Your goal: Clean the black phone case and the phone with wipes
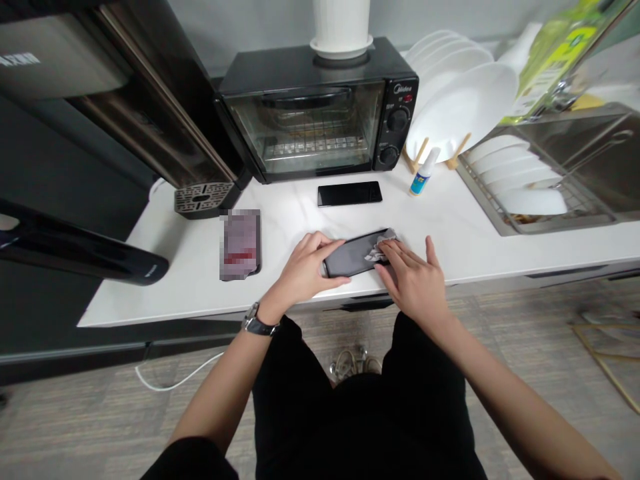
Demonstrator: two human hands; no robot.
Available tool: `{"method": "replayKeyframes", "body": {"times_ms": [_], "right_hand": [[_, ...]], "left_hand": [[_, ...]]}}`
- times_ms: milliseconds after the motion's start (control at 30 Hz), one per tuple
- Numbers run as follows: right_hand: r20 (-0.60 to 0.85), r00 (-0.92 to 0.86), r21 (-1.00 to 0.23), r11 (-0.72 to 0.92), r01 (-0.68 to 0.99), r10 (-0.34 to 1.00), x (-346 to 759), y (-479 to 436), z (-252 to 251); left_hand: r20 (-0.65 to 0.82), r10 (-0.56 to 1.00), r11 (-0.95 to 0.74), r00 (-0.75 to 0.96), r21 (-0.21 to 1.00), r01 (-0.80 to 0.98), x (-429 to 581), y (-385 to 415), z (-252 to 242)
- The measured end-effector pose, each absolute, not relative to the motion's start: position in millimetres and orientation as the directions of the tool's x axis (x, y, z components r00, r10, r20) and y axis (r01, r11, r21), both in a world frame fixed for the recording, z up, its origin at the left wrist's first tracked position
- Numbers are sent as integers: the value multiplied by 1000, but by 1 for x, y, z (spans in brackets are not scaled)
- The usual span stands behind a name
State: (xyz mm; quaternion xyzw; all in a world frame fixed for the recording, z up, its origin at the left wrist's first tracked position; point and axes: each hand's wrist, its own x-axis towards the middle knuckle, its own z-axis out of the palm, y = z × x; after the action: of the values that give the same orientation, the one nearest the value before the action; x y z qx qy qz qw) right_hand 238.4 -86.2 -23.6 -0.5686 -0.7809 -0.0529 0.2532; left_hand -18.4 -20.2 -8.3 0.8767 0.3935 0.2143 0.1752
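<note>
A dark grey phone case [351, 256] lies slightly tilted near the counter's front edge. Its left end is gripped by my left hand [306, 265], thumb along one long side and fingers along the other. With bunched fingertips, my right hand [414, 275] presses a crumpled grey-white wiping cloth [381, 245] onto the case's right end; the right thumb rests by the near edge and the little finger sticks out. A black phone [349, 193] lies flat beyond the case. Behind my right hand stands a small spray bottle [421, 179] with a blue label.
A toaster oven [320, 127] backs the white counter [300, 207]. To the left are a pixelated flat item [241, 245] and a machine with a drip tray [204, 199]. White plates [463, 107] stand in a rack, beside a sink [505, 230] holding dishes.
</note>
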Motion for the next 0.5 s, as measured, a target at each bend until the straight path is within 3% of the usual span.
{"method": "replayKeyframes", "body": {"times_ms": [500], "right_hand": [[504,-128,-164,240,957,854,175,-65,-36]], "left_hand": [[278,767,-631,578,490,602,-18,-18,-12]]}}
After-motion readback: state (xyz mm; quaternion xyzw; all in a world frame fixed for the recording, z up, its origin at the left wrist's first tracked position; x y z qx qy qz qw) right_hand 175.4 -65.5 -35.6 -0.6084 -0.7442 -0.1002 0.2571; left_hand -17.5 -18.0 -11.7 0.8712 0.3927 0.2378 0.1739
